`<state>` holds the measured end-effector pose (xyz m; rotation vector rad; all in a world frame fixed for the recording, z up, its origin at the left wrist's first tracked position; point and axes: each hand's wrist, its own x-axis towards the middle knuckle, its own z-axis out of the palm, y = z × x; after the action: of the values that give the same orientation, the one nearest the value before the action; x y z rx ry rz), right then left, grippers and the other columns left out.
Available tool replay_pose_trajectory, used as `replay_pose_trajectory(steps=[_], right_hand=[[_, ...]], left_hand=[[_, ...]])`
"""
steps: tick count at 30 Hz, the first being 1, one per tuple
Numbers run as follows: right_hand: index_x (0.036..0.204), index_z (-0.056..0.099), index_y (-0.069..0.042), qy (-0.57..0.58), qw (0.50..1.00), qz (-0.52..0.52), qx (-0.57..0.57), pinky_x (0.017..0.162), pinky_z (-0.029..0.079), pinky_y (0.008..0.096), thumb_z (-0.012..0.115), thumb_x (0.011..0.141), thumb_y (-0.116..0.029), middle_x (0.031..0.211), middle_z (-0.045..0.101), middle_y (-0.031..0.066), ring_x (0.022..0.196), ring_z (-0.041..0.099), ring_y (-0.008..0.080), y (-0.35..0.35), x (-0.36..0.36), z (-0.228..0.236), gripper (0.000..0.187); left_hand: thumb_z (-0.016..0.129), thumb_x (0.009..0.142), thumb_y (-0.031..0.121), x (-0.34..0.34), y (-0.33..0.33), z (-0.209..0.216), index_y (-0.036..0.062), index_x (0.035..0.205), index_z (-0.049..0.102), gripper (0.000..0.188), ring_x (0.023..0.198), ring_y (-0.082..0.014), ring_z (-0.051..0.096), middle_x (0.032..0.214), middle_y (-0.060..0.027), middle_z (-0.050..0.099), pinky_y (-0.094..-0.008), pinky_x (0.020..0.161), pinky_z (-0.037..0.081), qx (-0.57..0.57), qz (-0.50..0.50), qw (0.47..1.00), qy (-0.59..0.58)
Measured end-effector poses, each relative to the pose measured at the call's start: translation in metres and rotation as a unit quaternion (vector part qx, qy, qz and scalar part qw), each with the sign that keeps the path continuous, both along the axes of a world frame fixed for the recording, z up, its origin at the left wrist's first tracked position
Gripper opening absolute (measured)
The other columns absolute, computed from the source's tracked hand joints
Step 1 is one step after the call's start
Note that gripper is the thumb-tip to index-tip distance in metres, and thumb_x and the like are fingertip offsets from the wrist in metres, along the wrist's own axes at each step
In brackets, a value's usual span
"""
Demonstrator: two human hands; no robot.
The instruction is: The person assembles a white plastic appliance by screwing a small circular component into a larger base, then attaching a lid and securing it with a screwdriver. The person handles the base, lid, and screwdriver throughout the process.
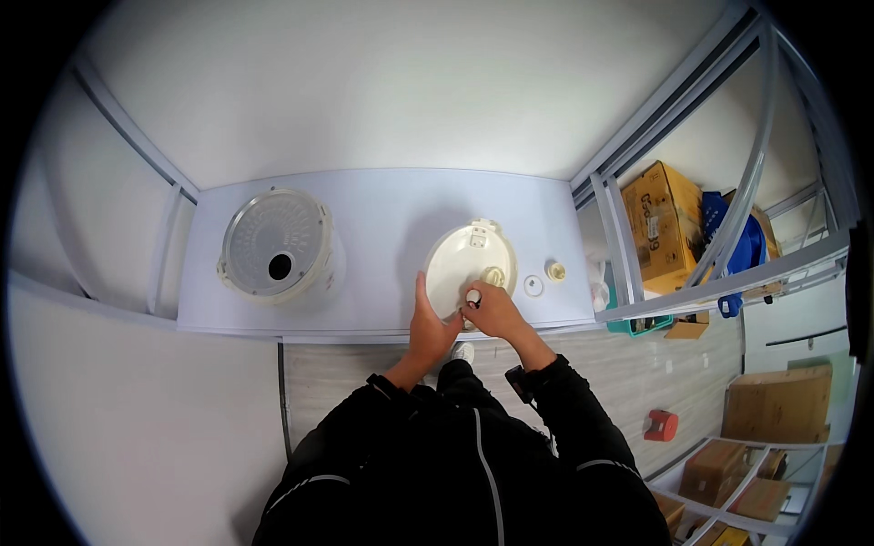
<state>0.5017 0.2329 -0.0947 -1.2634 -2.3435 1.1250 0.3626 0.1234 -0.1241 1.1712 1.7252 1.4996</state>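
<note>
A round cream lid-like part [452, 264] lies on the white table, near its front edge. At its lower left rim, my left hand [431, 329] steadies it, one finger stretched along the side and the thumb toward the right hand. My right hand [496, 312] is closed over the lower right of the part. It grips a small tool [472, 297] with a pale round end, whose working tip I cannot make out. Just above the right hand, a small round cream fitting [492, 276] sits on the part.
On the table's left stands a round pot-like appliance [273, 244] with a grey top and black round spot. A thin white disc [533, 286] and a small yellowish round piece [555, 271] lie right of my hands. Beyond the right-hand frame are cardboard boxes [663, 227]; a red stool [662, 425] stands on the floor.
</note>
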Motion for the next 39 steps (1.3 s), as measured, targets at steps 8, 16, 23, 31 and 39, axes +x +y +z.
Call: replay_pose_trajectory(steps=[8,16,23,31,39], right_hand=[[0.108,0.072,-0.005,-0.009,1.000,0.011,-0.003,0.085,0.057,0.0499,0.076,0.084,-0.018,0.097,0.074,0.0249,0.097,0.071,0.0459,0.003,-0.001,0.002,0.028],[0.109,0.072,-0.007,-0.037,0.999,0.034,0.003,0.086,0.058,0.0504,0.075,0.083,-0.018,0.097,0.074,0.0241,0.098,0.071,0.0456,0.006,-0.007,0.008,0.028],[0.108,0.072,-0.002,-0.054,0.996,0.073,0.020,0.082,0.057,0.0456,0.076,0.084,-0.017,0.097,0.075,0.0237,0.093,0.073,0.0418,0.014,-0.010,0.007,0.029],[0.106,0.069,-0.002,-0.015,0.999,0.035,0.022,0.078,0.058,0.0441,0.076,0.087,-0.017,0.092,0.075,0.0231,0.087,0.074,0.0396,0.009,-0.011,0.009,0.026],[0.102,0.066,-0.004,0.018,0.997,0.037,0.069,0.068,0.059,0.0417,0.080,0.089,-0.012,0.086,0.075,0.0188,0.078,0.076,0.0380,-0.004,-0.004,0.008,0.020]], left_hand=[[0.081,0.088,0.010,0.000,-0.002,0.005,-0.0048,0.167,0.010,0.108,0.138,-0.0403,0.058,0.154,-0.0323,0.048,-0.0448,0.110,0.051,-0.025,-0.005,1.000,-0.009],[0.082,0.088,0.012,0.000,0.000,0.000,-0.0048,0.167,0.013,0.106,0.138,-0.0402,0.058,0.156,-0.0322,0.047,-0.0439,0.111,0.050,-0.007,0.003,1.000,-0.015],[0.084,0.086,0.012,-0.001,0.002,-0.005,-0.0045,0.167,0.009,0.112,0.136,-0.0373,0.060,0.153,-0.0310,0.051,-0.0438,0.110,0.051,-0.006,-0.005,1.000,-0.005],[0.084,0.085,0.011,-0.005,0.003,-0.006,-0.0046,0.167,0.009,0.112,0.137,-0.0385,0.059,0.154,-0.0319,0.049,-0.0444,0.111,0.051,0.002,0.006,0.999,0.031],[0.083,0.085,0.010,-0.007,0.007,0.012,-0.0059,0.166,0.006,0.113,0.138,-0.0415,0.057,0.154,-0.0327,0.048,-0.0456,0.111,0.049,0.007,0.011,1.000,-0.021]])
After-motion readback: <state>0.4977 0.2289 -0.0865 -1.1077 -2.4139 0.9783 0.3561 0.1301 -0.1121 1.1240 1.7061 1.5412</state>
